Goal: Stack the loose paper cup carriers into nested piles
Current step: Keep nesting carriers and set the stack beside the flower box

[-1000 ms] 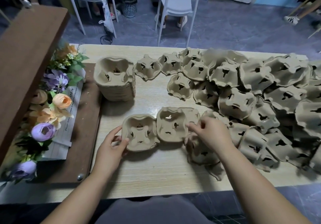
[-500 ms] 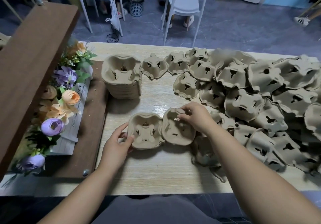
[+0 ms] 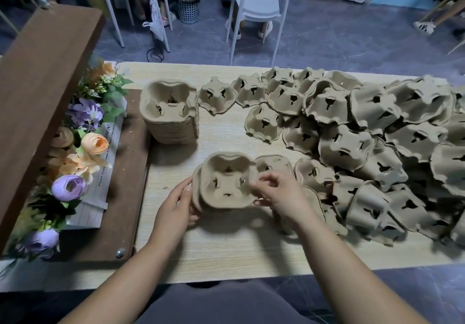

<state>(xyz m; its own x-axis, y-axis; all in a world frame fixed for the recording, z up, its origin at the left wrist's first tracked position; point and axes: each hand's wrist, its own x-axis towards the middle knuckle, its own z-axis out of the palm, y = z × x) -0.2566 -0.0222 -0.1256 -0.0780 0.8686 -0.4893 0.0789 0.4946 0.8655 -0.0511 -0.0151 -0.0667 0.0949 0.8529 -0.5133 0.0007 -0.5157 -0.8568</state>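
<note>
Upper carrier, cups upward, lies nearer the viewer than the stack, seated askew in a lower carrier of which only the left rim shows. Right hand: fingers curled, pinching the upper carrier's right rim. Left hand: thumb and fingers curved round the lower carrier's left edge; the fingers beneath are hidden.

Right of the stack a single upturned carrier stands just beside it. Farther right lies the heap of overlapping loose carriers, mostly bottom-up. The heap reaches close to the right hand, and the right forearm covers several of its pieces.

Left of the stack are the flowers, partly hidden by a raised brown board. Beyond the stack, past the far edge of the tabletop, stand white chairs and a bin.

The upper carrier is blurred. The heap is cut off at the right frame edge. The number of layers in the stack cannot be made out.
</note>
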